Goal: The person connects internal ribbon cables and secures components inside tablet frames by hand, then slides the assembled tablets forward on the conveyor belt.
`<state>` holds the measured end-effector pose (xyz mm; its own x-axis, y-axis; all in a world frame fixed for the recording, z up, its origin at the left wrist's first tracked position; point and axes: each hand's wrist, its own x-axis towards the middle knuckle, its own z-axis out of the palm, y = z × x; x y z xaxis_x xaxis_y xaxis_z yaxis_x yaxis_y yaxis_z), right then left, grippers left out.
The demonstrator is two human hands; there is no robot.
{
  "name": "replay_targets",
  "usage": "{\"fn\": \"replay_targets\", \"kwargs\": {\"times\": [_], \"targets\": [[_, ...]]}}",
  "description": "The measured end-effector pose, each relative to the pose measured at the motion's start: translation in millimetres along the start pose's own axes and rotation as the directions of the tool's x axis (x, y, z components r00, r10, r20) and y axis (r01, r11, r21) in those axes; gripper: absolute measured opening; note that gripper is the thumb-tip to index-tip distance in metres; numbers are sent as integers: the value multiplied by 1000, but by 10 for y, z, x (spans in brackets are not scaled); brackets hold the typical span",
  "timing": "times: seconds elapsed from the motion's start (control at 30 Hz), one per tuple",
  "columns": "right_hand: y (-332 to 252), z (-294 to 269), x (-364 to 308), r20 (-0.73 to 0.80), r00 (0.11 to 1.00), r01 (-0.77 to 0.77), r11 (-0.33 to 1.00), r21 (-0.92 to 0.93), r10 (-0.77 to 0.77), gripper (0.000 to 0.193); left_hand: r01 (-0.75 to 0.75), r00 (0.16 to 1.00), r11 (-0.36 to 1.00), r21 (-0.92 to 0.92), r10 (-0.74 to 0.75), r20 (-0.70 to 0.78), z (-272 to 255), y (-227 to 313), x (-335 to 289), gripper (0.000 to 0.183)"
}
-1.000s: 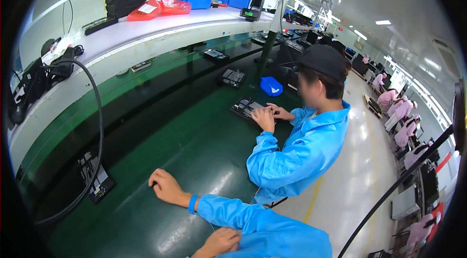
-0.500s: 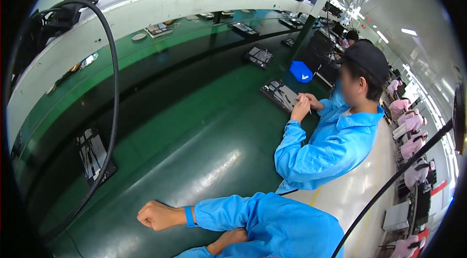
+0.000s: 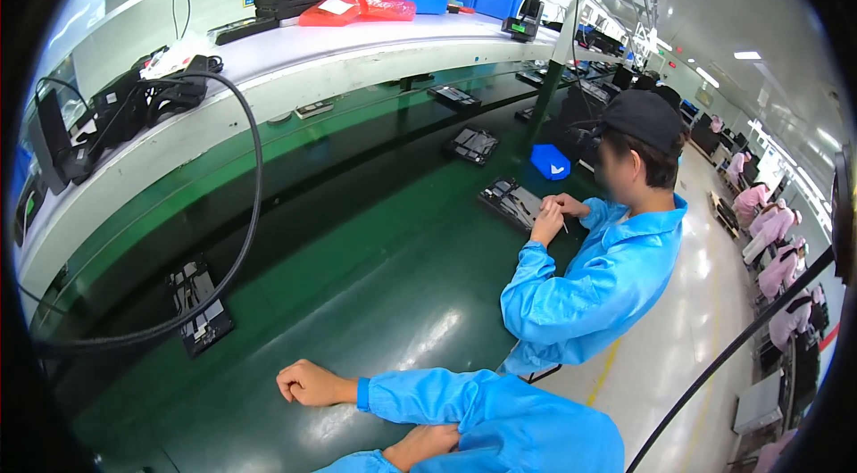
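Note:
My right arm, in a blue sleeve, lies across the green bench (image 3: 357,277). At its end my right hand (image 3: 308,383) rests on the surface, fingers curled into a loose fist with nothing visible in it. My left hand (image 3: 422,446) is tucked against the underside of my right forearm, its fingers hidden by the sleeve. Farther left lies an opened flat electronic device (image 3: 198,308) with a dark frame and grey inner parts, apart from both hands.
To the right, a co-worker (image 3: 594,259) in blue holds a thin tool over another opened device (image 3: 511,203). A blue bin (image 3: 550,161) stands beyond. A black cable (image 3: 254,205) loops off the shelf (image 3: 339,71), which carries blue trays, red packages and stacked black boxes.
The view has tilted up, showing more of the shelf, and the scene sits differently in the picture. My arms keep nearly the same folded pose. The co-worker is still bent over the device.

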<state>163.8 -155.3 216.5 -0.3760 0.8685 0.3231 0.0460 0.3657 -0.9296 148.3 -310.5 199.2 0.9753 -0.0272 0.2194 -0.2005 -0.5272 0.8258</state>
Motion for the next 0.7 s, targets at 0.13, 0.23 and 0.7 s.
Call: {"fn": "replay_targets", "kwargs": {"times": [0.13, 0.23, 0.7], "targets": [[-157, 186, -58, -4, 999, 31, 994, -100, -32, 12, -8, 997, 992, 129, 17, -69, 382, 33, -158, 40], [-244, 379, -4, 12, 999, 38, 996, -77, -37, 11, 36, 997, 990, 134, -27, -68, 402, 58, -253, 44], [395, 119, 104, 90, 994, 80, 987, -142, -67, 28, 87, 991, 995, 53, -92, 100, 313, -378, -374, 45]]}}
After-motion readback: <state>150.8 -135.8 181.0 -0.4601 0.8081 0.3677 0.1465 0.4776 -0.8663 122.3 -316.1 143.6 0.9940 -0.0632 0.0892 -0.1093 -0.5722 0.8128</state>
